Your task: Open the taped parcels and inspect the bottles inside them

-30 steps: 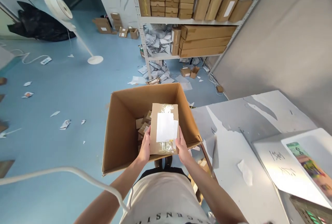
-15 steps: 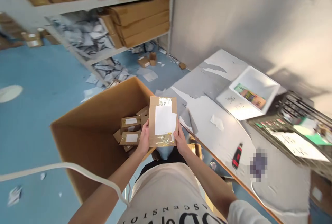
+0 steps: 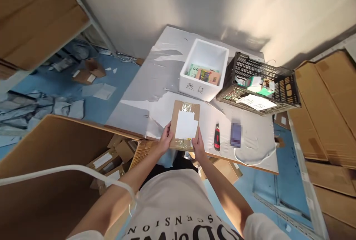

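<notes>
A person's left hand (image 3: 166, 138) and right hand (image 3: 199, 148) grip a taped carton (image 3: 185, 123) between them, its long axis pointing away, at the near edge of the bench (image 3: 257, 132).

Behind the far edge of the grey-white, torn-surfaced tabletop (image 3: 164, 73), a plain pale-beige wall (image 3: 139, 2) is washed with warm light towards the right and crossed by soft shadows. Smooth blue floor (image 3: 125, 78) is exposed past the left edge, where a white metal shelving frame (image 3: 97, 26) is seen.
</notes>
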The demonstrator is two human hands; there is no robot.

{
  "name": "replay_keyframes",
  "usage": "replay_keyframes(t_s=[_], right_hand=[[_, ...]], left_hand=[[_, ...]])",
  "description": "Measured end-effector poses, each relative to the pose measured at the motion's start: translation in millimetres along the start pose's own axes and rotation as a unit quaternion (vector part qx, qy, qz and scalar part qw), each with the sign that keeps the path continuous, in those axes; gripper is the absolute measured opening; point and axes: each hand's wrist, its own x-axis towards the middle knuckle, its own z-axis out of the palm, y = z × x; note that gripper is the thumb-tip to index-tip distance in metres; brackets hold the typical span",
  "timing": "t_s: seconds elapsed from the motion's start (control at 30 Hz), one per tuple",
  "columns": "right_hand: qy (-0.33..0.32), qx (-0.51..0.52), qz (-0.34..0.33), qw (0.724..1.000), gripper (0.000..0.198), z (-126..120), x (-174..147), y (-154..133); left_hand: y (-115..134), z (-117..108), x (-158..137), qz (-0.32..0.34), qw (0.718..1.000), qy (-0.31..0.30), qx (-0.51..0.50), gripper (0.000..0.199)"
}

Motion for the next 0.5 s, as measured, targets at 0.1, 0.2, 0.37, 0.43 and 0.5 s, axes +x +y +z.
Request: replay_keyframes(t_s=[0.1, 0.2, 0.37, 0.43, 0.5], right_hand=[[0.026, -0.010, 0.003, 1.000, 0.088, -29, 11, 6], [0.046, -0.021, 0.008, 0.999, 0.087, -43, 17, 9], [0.069, -0.011, 0.035, 0.997, 0.087, -47, 20, 15], [0.074, -0.004, 0.041, 0.996, 0.091, -45, 20, 16], [0.074, -0.001, 0.045, 0.996, 0.094, -43, 20, 15]], left_hand=[[-18, 26, 26, -0.016, 0.999, -0.044, 0.023, 0.073], [-28, 38, 40, -0.032, 0.996, -0.067, 0.044, 0.071], [-32, 39, 45, -0.057, 0.992, -0.084, 0.073, 0.071], [-32, 37, 45, -0.064, 0.991, -0.084, 0.080, 0.071], [-33, 35, 45, -0.064, 0.991, -0.078, 0.087, 0.069]])
